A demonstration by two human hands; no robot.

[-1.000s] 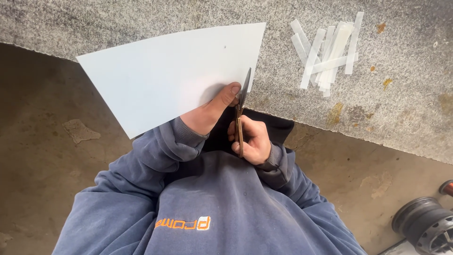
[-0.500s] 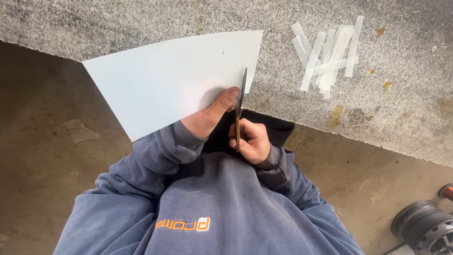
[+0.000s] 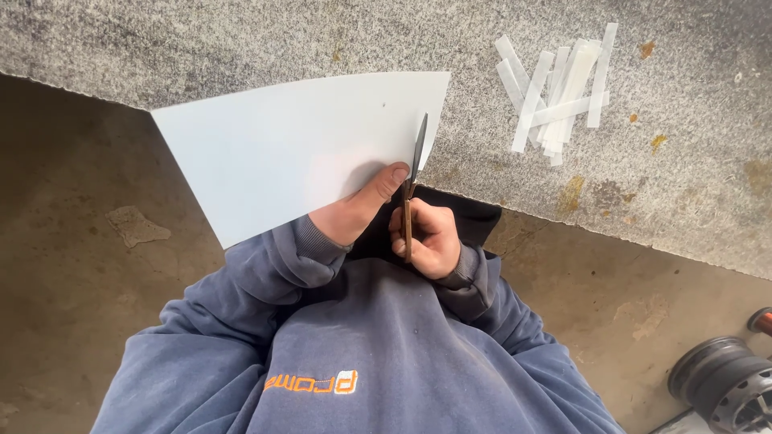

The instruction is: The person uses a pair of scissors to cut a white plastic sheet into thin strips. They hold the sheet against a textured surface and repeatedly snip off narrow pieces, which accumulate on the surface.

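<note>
A large white sheet of paper [image 3: 297, 153] is held out over the edge of a grey stone slab [image 3: 241, 44]. My left hand [image 3: 358, 205] grips the sheet's near edge, thumb on top. My right hand [image 3: 426, 237] is closed around the brown handles of a pair of scissors [image 3: 414, 173]. The dark blades point away from me and sit at the sheet's right edge, next to my left thumb. A pile of several narrow white paper strips [image 3: 559, 92] lies on the slab to the right.
My blue sweatshirt [image 3: 362, 354] fills the lower middle. Bare concrete floor [image 3: 88, 241] lies at left and lower right. A dark metal wheel rim [image 3: 724, 386] stands at the bottom right corner. Yellow spots mark the slab.
The sheet has shifted slightly toward the right and the scissor blades have moved a little further along its right edge. Both hands keep their hold.
</note>
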